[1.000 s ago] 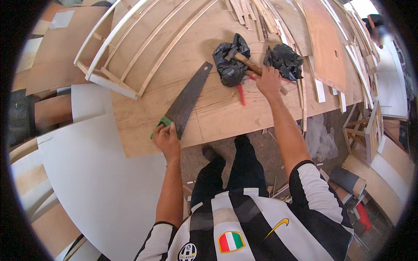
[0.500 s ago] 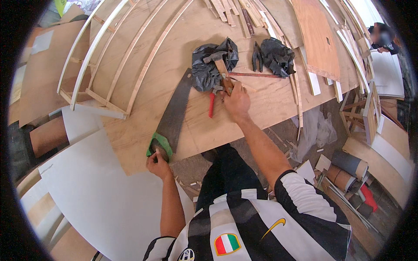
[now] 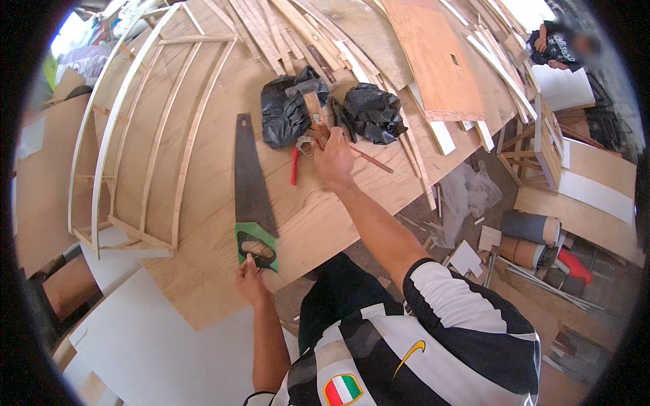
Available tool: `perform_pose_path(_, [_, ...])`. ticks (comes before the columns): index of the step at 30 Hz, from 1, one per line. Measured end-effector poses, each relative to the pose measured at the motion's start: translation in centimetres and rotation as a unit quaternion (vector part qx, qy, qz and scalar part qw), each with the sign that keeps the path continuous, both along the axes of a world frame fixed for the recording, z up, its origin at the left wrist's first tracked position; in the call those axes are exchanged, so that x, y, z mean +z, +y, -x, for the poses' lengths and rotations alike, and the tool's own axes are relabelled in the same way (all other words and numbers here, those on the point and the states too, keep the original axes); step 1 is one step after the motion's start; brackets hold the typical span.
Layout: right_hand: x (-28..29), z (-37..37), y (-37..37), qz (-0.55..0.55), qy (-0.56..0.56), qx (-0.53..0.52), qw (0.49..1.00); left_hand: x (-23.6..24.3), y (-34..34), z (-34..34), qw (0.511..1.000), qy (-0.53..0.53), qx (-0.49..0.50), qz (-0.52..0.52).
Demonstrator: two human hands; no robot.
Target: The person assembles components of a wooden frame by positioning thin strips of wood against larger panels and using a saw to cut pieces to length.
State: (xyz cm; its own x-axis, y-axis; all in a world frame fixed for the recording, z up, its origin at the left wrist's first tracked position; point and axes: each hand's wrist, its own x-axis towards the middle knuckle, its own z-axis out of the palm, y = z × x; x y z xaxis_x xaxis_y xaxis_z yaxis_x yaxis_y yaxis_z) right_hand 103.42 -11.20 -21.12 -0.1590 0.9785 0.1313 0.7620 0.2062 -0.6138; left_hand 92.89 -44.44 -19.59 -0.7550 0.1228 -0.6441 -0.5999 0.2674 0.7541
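A handsaw [image 3: 254, 179] with a dark blade and a green handle lies on the plywood table, its blade pointing away from me. My left hand [image 3: 253, 281] pinches the near edge of that handle. My right hand [image 3: 334, 159] is closed round the lower end of a hammer's wooden handle [image 3: 314, 108]; the hammer head lies over a crumpled black plastic bag [image 3: 281, 111]. Red-handled pliers [image 3: 294, 166] lie just left of my right hand. A thin reddish strip [image 3: 372, 160] sticks out to its right. Beyond are dark pliers-like tool handles [image 3: 343, 118], beside a second black bag [image 3: 374, 111].
Curved wooden frames [image 3: 142, 142] stand on the table's left. Wood strips [image 3: 264, 30] and a plywood panel [image 3: 433, 61] lie at the far side. White sheet [image 3: 156, 338] is at lower left. Rolls [image 3: 528, 227] and offcuts cover the floor at right; another person [image 3: 558, 51] is far right.
The whole view has turned and shifted. The reddish strip now slants down to the right instead of lying nearly level. Both hands keep their holds on the saw and hammer.
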Motion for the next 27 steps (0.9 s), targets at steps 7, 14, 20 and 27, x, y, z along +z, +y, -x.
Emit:
perform_pose_path(7, [3.8,0.7,-4.2,0.010,0.073,0.027,0.997,-1.5,4.1,-1.1,0.997,0.014,-0.058,-0.053])
perform_pose_path(14, [5.1,5.3,-16.7,0.248,0.097,0.104,0.958,-0.4,-0.7,3.3,0.986,0.097,0.004,-0.135])
perform_pose_path(20, [4.3,11.8,-28.0,0.217,0.105,0.112,0.964,-0.8,-8.0,12.2,0.970,0.190,0.003,-0.150])
perform_pose_path(27, [0.3,16.4,-35.9,0.078,-0.037,0.068,0.994,-1.0,-16.2,19.8,0.953,0.258,-0.090,-0.129])
